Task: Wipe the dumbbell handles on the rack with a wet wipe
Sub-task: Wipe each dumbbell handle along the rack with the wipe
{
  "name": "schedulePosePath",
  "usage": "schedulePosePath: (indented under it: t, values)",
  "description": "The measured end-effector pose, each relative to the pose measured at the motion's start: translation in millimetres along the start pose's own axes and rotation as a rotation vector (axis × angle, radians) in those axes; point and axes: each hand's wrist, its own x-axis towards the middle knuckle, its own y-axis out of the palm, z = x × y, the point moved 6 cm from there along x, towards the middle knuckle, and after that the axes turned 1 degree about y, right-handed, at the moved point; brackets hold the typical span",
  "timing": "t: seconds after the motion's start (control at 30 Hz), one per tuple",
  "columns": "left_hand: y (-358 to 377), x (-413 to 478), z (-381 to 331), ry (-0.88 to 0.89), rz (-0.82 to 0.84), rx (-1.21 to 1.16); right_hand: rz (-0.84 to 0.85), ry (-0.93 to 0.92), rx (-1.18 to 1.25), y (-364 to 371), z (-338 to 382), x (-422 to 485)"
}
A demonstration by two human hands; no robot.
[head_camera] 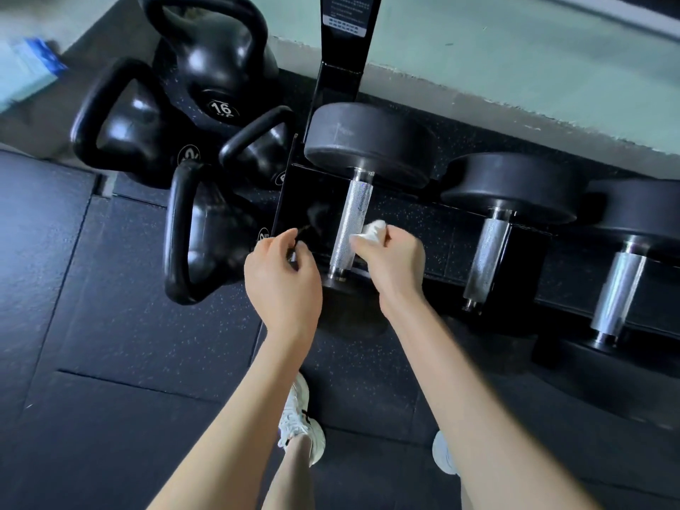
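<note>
Three black dumbbells lie side by side on a black rack (294, 200). The leftmost dumbbell has a knurled silver handle (352, 215). My right hand (392, 257) grips a bunched white wet wipe (372, 230) and holds it against the right side of that handle, near its lower half. My left hand (283, 270) hovers just left of the handle with fingers loosely curled, holding nothing I can make out. The middle handle (487, 259) and the right handle (618, 288) are untouched.
Several black kettlebells (213, 64) crowd the floor left of the rack, one marked 16. A black upright post (344, 57) rises behind the left dumbbell. A blue packet (25, 73) lies at the far left. Dark rubber floor mats (110, 325) and my white shoes (300, 421) are below.
</note>
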Motion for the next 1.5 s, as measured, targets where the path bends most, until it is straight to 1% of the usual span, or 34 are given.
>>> schedulePosePath:
  t: [0.03,0.07,0.13,0.2,0.27,0.33,0.4,0.5,0.6,0.67,0.77,0.9,1.07,1.13,1.2,1.27,1.33,1.43,1.5]
  values:
    - [-5.4,1.5,-6.4,0.053,0.001,-0.037,0.075,-0.003,0.029,7.2,4.7,-2.7]
    - [-6.3,4.3,-10.6,0.075,0.051,-0.089,0.159,0.02,0.054,14.8,8.5,-7.1]
    - [7.1,13.0,-10.6,0.003,0.268,-0.209,0.266,0.097,0.153,21.0,9.0,-13.9]
    - [23.8,19.1,-8.0,-0.098,0.448,-0.255,0.274,0.166,0.273,16.5,5.4,-14.7]
    - [36.6,24.6,-8.5,-0.085,0.521,-0.137,0.24,0.226,0.301,10.3,-1.6,-12.3]
    - [46.9,27.0,-12.6,-0.037,0.563,0.032,0.247,0.239,0.298,7.2,-2.5,-15.0]
    - [55.1,30.1,-13.9,-0.037,0.554,0.078,0.222,0.183,0.246,3.7,-3.4,-16.8]
    - [65.9,38.3,-9.7,-0.094,0.496,-0.01,0.039,-0.021,0.052,-7.8,-15.1,-16.6]
    - [77.4,44.8,-1.8,-0.13,0.461,-0.121,-0.066,-0.057,-0.037,-3.8,-37.6,-18.8]
    - [83.4,48.8,4.5,-0.154,0.469,-0.21,-0.134,-0.129,-0.039,-0.4,-45.1,-19.8]
    - [90.8,53.7,6.2,-0.162,0.533,-0.341,-0.241,-0.232,0.02,-1.4,-45.3,-19.7]
    - [96.8,60.4,-5.0,-0.175,0.673,-0.505,-0.28,-0.27,0.04,-1.6,-46.3,-19.9]
    - [104.6,70.9,-33.3,-0.168,0.76,-0.61,-0.256,-0.239,0.035,-0.6,-49.2,-19.0]
    - [108.7,74.2,-38.1,-0.162,0.757,-0.61,-0.263,-0.25,0.026,-1.2,-48.7,-19.2]
    - [108.1,74.0,-36.3,-0.15,0.702,-0.601,-0.265,-0.25,0.011,-0.9,-48.7,-19.1]
    - [102.5,70.8,-30.8,-0.089,0.641,-0.548,-0.267,-0.253,-0.008,-0.5,-48.1,-19.5]
    - [98.7,65.8,-18.6,0.002,0.649,-0.438,-0.278,-0.263,-0.015,-1.7,-48.6,-19.8]
    - [100.5,66.1,5.1,0.129,0.692,-0.197,-0.296,-0.289,-0.039,-2.4,-48.1,-20.0]
    - [101.0,68.4,9.0,0.127,0.657,-0.164,-0.3,-0.296,-0.048,-1.4,-48.4,-20.0]
